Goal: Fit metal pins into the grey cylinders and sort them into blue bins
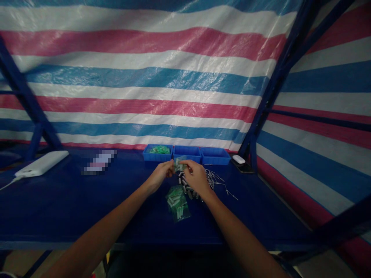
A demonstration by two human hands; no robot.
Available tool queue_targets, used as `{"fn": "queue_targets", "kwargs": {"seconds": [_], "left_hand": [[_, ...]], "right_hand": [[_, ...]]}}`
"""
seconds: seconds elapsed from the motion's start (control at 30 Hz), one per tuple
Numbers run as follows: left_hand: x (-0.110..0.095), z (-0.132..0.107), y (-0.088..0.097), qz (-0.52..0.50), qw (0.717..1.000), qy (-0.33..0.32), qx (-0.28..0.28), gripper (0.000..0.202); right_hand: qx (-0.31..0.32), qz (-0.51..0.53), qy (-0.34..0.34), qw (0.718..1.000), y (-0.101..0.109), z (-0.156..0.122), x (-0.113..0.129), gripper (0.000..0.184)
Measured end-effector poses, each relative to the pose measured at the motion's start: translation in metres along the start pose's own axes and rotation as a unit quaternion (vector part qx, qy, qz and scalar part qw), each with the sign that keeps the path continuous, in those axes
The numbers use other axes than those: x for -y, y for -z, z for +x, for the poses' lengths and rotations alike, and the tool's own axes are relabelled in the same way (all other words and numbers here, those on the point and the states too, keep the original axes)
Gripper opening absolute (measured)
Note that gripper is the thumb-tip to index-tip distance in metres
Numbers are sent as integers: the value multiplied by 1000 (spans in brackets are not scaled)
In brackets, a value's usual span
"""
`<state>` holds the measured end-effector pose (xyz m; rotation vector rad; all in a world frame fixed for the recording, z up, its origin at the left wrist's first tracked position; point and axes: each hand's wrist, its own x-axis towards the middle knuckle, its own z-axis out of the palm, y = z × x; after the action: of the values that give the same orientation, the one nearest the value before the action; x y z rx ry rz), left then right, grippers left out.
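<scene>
I see one small green piece (180, 165) pinched between both hands above the blue table (58, 208); left hand (160, 175) and right hand (197, 177) fingers closed on it; one green-filled bag (177, 202) below; three blue bins (187, 154) behind.

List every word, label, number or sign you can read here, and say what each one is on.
None can be read.
Flat item on the blue table: blurred out, unreadable.
Small green boards by the hands: any marking too small to read.
Green piece held between left hand and right hand: too small to tell.
White box, blue trays, striped tarp: no text visible.
</scene>
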<state>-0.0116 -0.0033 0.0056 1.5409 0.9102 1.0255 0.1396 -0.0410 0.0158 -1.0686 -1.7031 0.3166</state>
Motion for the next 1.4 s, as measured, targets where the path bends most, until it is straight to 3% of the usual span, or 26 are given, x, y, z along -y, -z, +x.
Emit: {"fn": "queue_targets", "kwargs": {"seconds": [0.07,0.17,0.23,0.33,0.43,0.5,0.6,0.7,0.77,0.87,0.93,1.0,1.1,1.23,1.33,1.4], "left_hand": [[2,1,1,17,999,-32,-27,30],[2,-1,2,108,982,-134,-73,20],[-1,-5,3,223,946,-219,-85,15],[-10,-12,3,376,866,-326,-55,15],[-18,-16,1,430,821,-375,-22,17],[-18,-16,0,427,822,-375,-21,17],[-9,-11,1,412,846,-332,-56,19],[6,1,4,442,853,-271,-61,25],[16,11,7,474,846,-241,-36,32],[25,24,8,514,833,-205,0,40],[28,29,9,532,828,-177,5,32],[29,31,11,545,822,-162,-8,23],[27,28,12,559,813,-162,-36,17],[18,20,10,519,836,-144,-107,23],[5,10,7,427,871,-198,-141,24],[-3,3,4,375,874,-283,-124,23]], "right_hand": [[15,-1,15,1000,0,1,-1,36],[1,34,-13,999,0,3,-5,30],[-17,78,-91,993,1,5,-6,24],[12,159,-227,961,2,8,-4,36],[46,195,-246,948,2,7,1,35],[7,158,-190,969,5,4,7,29],[-115,41,-37,992,16,1,17,25],[-226,-56,96,968,32,9,25,26],[-243,-104,121,957,40,22,24,28],[-194,-170,86,962,44,43,13,34],[-178,-187,42,965,45,48,0,42],[-189,-176,6,966,45,45,-15,45],[-190,-156,-45,968,44,31,-33,35],[-106,-101,-98,984,34,16,-35,21],[-32,21,-162,986,16,11,-19,30],[33,141,-232,962,0,10,-8,37]]}}
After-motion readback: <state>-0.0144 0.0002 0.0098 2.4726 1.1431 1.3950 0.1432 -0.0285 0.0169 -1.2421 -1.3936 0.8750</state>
